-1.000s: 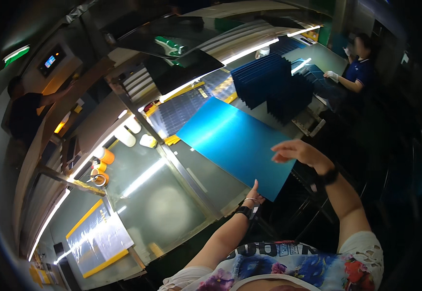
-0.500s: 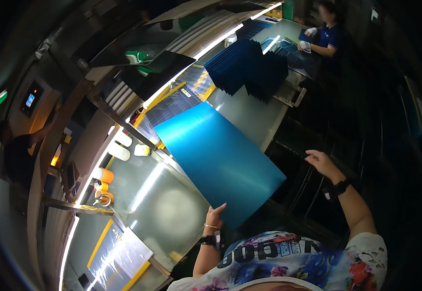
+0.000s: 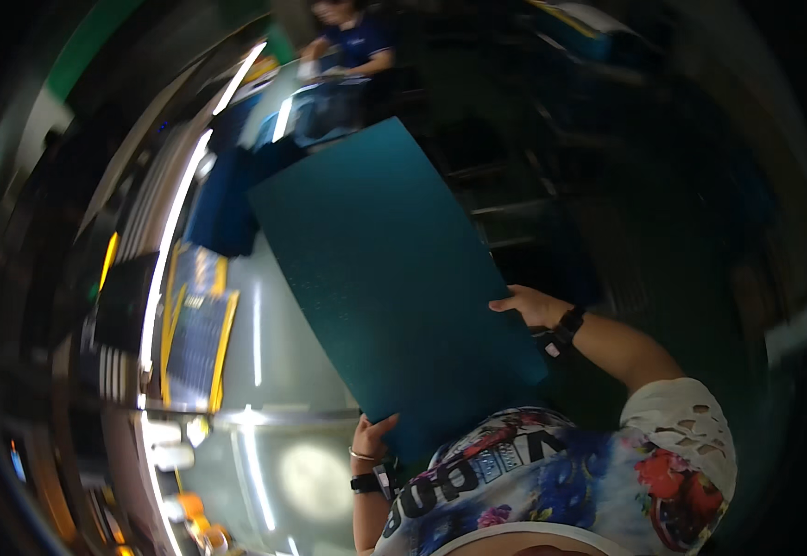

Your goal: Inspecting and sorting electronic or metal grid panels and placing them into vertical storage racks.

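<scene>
A large rectangular blue sheet (image 3: 376, 269) slants across the middle of the view, its surface darker toward the near end. My left hand (image 3: 372, 437) grips its near left edge, thumb lying on top and fingers hidden beneath. On the opposite long edge, my right hand (image 3: 526, 306) is closed with the thumb over the face; its other fingers are mostly out of sight. The sheet is held between both hands in front of my body, its near end close to my patterned shirt (image 3: 505, 463).
To the left runs a glossy worktable (image 3: 278, 320) under bright tube lights. Dark blue pleated-looking sheets (image 3: 225, 208) stand on it, near a yellow-edged panel (image 3: 198, 352). White and orange containers (image 3: 181, 505) sit lower left. Another person (image 3: 357, 44) works at the far end.
My right hand, earlier apart from the sheet, now holds its right edge. The view has turned rightward, and the sheet lies more lengthwise before me, away from the table. My left hand keeps its grip.
</scene>
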`<state>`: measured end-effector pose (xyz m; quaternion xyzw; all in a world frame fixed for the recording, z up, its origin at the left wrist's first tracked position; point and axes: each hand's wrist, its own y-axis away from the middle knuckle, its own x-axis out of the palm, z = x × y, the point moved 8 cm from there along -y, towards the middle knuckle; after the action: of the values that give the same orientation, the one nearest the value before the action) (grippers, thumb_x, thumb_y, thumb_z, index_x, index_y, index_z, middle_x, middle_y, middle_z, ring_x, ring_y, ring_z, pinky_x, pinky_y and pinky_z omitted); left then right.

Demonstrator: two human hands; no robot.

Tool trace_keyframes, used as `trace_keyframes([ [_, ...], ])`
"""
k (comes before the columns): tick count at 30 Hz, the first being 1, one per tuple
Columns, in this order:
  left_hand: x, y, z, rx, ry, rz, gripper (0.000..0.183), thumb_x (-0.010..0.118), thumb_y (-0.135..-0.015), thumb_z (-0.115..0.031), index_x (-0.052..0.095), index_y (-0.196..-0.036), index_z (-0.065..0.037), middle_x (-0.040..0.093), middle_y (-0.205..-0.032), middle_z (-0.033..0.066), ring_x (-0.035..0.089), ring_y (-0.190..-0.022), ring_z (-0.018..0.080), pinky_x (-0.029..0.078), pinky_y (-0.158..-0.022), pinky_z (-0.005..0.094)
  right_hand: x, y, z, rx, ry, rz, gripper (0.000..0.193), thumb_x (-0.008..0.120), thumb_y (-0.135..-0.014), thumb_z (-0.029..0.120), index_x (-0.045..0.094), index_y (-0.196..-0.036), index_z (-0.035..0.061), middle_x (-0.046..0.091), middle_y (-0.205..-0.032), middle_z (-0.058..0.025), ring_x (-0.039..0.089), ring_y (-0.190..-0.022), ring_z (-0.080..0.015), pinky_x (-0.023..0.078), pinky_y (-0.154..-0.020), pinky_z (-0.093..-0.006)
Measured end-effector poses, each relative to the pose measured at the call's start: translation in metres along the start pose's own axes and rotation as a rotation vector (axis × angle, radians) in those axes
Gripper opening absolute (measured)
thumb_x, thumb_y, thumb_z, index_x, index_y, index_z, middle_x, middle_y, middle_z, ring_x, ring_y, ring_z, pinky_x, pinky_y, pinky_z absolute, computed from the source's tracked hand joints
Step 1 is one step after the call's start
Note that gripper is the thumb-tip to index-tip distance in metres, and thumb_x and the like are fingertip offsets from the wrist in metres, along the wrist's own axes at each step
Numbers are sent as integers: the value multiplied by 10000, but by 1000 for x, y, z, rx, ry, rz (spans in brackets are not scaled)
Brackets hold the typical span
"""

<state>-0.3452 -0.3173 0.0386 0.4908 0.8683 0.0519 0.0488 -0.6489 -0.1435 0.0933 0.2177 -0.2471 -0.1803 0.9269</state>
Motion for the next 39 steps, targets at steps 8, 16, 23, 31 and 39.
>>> trace_keyframes([
  [8,52,-134,-70,-183,461,311,472,497,-892,-167,332,-1323,-74,453,-1270,120,486,-1099,183,410,-860,286,-47,152,45,-563,72,-709,322,599,-824,212,573,-1073,9,601,-996,-51,535,-912,-137,394,-838,-280],
  [16,4,-136,69,-532,189,322,363,520,-884,-258,493,-1188,-61,619,-1018,73,604,-889,181,478,-740,294,-71,306,72,-634,533,-1470,252,574,-846,208,590,-914,-34,614,-753,-57,551,-649,-97,449,-590,-245],
  [23,-141,-21,194,-790,-271,310,344,589,-811,-328,553,-1052,-86,636,-869,68,598,-670,181,481,-578,298,-181,265,-22,-531,727,-1804,274,580,-825,238,579,-808,-35,562,-619,-184,568,-551,-274,427,-528,-346],
  [31,-227,118,169,-1270,-364,22,308,535,-852,-292,532,-1040,-49,632,-851,105,620,-749,234,510,-665,388,-284,187,-136,-422,829,-1715,251,558,-828,210,528,-722,-15,543,-645,-213,532,-621,-395,416,-540,-430],
  [39,-171,93,153,-1357,-439,61,308,530,-855,-285,525,-1050,-46,631,-863,110,618,-768,236,508,-677,386,-328,150,-191,-273,726,-1623,232,571,-813,192,529,-732,-22,547,-648,-222,536,-603,-391,426,-528,-422],
])
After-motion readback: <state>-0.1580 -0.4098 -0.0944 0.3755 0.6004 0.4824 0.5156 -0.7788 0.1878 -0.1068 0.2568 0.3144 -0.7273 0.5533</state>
